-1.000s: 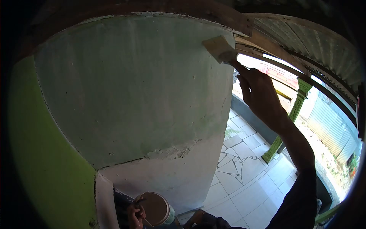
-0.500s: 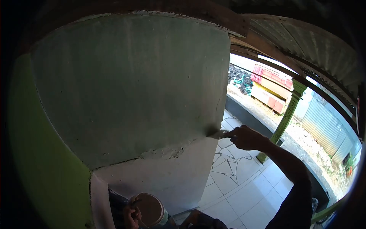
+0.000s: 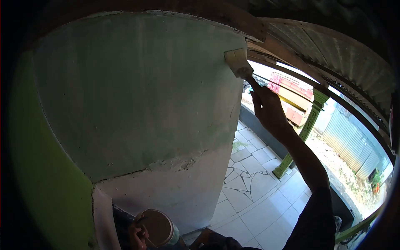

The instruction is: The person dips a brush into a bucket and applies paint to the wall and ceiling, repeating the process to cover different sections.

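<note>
My right hand is closed around the handle of a wide paintbrush. Its pale bristles touch the upper right part of the grey-green wall, close to the wall's outer edge. Low in the view, my left hand grips a paint bucket at its left side; its fingers are dim and partly cut off by the frame. The bucket's inside looks brownish in the shade. Below the grey-green area, the wall has a paler band with a rough, flaking seam along its top.
A bright green wall meets the painted wall at the left. Overhead runs a wooden beam beside corrugated roofing. To the right are a tiled floor and a green post. A brown object lies near the bucket.
My right hand has risen with the paintbrush from the lower right edge of the wall to near its top right corner. My left hand stays at the bucket. The view has shifted slightly.
</note>
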### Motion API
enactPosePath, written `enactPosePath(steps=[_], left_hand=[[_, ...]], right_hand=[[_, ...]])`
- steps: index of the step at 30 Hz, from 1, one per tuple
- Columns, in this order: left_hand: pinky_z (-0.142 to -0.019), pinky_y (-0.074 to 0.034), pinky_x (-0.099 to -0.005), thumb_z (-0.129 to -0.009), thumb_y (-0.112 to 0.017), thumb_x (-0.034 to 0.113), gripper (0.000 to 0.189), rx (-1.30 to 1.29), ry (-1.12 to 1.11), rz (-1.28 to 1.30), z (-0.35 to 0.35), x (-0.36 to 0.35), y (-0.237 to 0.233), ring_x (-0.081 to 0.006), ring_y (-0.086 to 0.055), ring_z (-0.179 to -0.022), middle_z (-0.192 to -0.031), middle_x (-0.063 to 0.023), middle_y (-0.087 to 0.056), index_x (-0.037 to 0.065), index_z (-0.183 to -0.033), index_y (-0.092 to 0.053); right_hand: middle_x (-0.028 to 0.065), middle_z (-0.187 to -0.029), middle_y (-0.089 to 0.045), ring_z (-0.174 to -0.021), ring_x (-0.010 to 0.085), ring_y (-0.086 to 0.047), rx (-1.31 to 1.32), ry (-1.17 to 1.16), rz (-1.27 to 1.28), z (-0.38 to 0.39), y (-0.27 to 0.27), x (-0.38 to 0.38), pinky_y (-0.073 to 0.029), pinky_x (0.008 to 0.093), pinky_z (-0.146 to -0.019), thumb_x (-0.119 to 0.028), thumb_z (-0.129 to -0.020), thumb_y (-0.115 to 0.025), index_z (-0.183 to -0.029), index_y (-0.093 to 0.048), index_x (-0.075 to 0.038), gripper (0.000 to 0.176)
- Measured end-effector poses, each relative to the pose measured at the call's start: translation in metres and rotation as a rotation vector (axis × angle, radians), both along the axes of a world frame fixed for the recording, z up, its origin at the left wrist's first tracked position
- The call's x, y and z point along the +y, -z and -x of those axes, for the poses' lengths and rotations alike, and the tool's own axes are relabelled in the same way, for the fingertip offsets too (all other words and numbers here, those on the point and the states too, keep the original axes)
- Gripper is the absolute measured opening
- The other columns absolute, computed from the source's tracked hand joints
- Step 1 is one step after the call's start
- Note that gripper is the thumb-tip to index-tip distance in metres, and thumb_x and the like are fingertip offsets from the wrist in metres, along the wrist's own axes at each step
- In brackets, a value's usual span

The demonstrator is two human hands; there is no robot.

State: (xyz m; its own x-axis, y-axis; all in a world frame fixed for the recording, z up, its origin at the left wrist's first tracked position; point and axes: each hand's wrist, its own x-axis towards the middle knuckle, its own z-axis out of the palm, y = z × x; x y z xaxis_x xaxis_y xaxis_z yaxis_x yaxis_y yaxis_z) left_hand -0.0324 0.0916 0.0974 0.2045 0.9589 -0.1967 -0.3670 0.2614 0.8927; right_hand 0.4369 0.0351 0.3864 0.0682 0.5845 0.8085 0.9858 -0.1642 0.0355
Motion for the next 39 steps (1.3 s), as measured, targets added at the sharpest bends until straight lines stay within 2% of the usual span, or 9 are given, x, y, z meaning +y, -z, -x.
enactPosePath(steps=[7, 11, 14, 15, 21, 24, 25, 26, 39], left_hand=[[-0.042, -0.028, -0.0241, -0.081, -0.052, 0.022, 0.020, -0.006, 0.008, 0.047, 0.003, -0.001, 0.015, -0.0100, -0.034, -0.045, -0.057, 0.0014, -0.036, 0.010, -0.068, -0.043], [-0.042, -0.025, -0.0249, -0.081, -0.051, 0.022, 0.024, 0.020, 0.033, -0.019, -0.001, 0.001, 0.009, -0.0094, -0.031, -0.044, -0.055, 0.0016, -0.035, 0.012, -0.064, -0.038], [-0.042, -0.024, -0.0253, -0.081, -0.051, 0.022, 0.026, -0.001, 0.019, -0.034, -0.002, -0.003, -0.003, -0.0090, -0.031, -0.043, -0.055, 0.0018, -0.035, 0.012, -0.062, -0.036], [-0.042, -0.024, -0.0253, -0.081, -0.051, 0.022, 0.026, -0.004, -0.005, -0.041, -0.001, -0.002, -0.002, -0.0090, -0.031, -0.043, -0.055, 0.0018, -0.035, 0.012, -0.062, -0.036], [-0.042, -0.026, -0.0253, -0.081, -0.054, 0.023, 0.026, -0.045, 0.031, -0.095, 0.005, -0.003, -0.002, -0.0088, -0.031, -0.044, -0.055, 0.0017, -0.034, 0.012, -0.065, -0.037], [-0.042, -0.027, -0.0262, -0.080, -0.056, 0.026, 0.027, -0.025, -0.012, -0.082, 0.008, -0.001, 0.000, -0.0094, -0.031, -0.044, -0.054, 0.0013, -0.035, 0.012, -0.065, -0.038], [-0.041, -0.027, -0.0236, -0.075, -0.053, 0.024, 0.027, -0.022, 0.062, -0.085, 0.014, 0.004, 0.003, -0.0077, -0.032, -0.044, -0.056, 0.0008, -0.038, 0.006, -0.093, -0.046], [-0.039, -0.028, -0.0210, -0.070, -0.050, 0.021, 0.057, -0.020, 0.134, -0.086, 0.018, 0.008, 0.005, -0.0060, -0.033, -0.044, -0.058, 0.0003, -0.041, -0.001, -0.122, -0.053], [-0.040, -0.027, -0.0203, -0.081, -0.049, 0.028, 0.061, -0.090, 0.166, -0.207, 0.022, 0.003, -0.061, -0.0040, -0.030, -0.045, -0.062, 0.0032, -0.037, -0.002, -0.133, -0.045]], right_hand=[[0.0193, -0.081, -0.054, -0.065, 0.0337, -0.059, 0.326, 0.048, 0.444, 0.030, 0.146, -0.036, -0.050, 0.0461, -0.060, -0.008, -0.090, -0.053, -0.150, -0.027, -0.014, 0.065], [0.0195, -0.070, -0.061, -0.065, 0.0385, -0.064, 0.459, 0.006, 0.926, 0.025, 0.254, -0.063, -0.052, 0.0506, -0.060, -0.008, -0.085, -0.049, -0.135, -0.049, -0.011, 0.050], [0.0239, -0.076, -0.065, -0.072, 0.0416, -0.066, 0.648, 0.005, 0.969, 0.045, 0.284, -0.076, -0.051, 0.0541, -0.063, -0.009, -0.087, -0.050, -0.120, -0.056, -0.008, 0.033], [0.0205, -0.069, -0.065, -0.063, 0.0369, -0.065, 0.602, -0.032, 0.932, 0.040, 0.305, -0.077, -0.052, 0.0459, -0.059, -0.018, -0.093, -0.057, -0.116, -0.057, -0.002, 0.028], [0.0212, -0.087, -0.069, -0.081, 0.0387, -0.068, 0.891, -0.120, 0.735, 0.111, 0.223, -0.058, -0.053, 0.0468, -0.069, -0.026, -0.093, -0.061, -0.104, -0.057, -0.001, 0.028], [0.0190, -0.096, -0.069, -0.083, 0.0373, -0.068, 0.897, -0.367, 0.407, 0.133, 0.210, -0.047, -0.053, 0.0429, -0.072, -0.012, -0.090, -0.065, -0.111, -0.060, -0.003, 0.023], [0.0190, -0.096, -0.069, -0.083, 0.0373, -0.068, 0.904, -0.374, 0.419, 0.138, 0.207, -0.042, -0.053, 0.0429, -0.072, -0.012, -0.090, -0.065, -0.111, -0.060, -0.003, 0.023], [0.0188, -0.095, -0.070, -0.084, 0.0337, -0.070, 0.867, -0.447, 0.428, 0.142, 0.206, -0.036, -0.054, 0.0401, -0.073, -0.012, -0.090, -0.065, -0.116, -0.059, -0.003, 0.028], [0.0067, -0.082, -0.061, -0.058, 0.0193, -0.062, -0.030, -0.759, 0.910, 0.182, 0.130, 0.011, -0.050, 0.0334, -0.055, -0.019, -0.090, -0.066, -0.112, -0.065, -0.010, 0.024]])
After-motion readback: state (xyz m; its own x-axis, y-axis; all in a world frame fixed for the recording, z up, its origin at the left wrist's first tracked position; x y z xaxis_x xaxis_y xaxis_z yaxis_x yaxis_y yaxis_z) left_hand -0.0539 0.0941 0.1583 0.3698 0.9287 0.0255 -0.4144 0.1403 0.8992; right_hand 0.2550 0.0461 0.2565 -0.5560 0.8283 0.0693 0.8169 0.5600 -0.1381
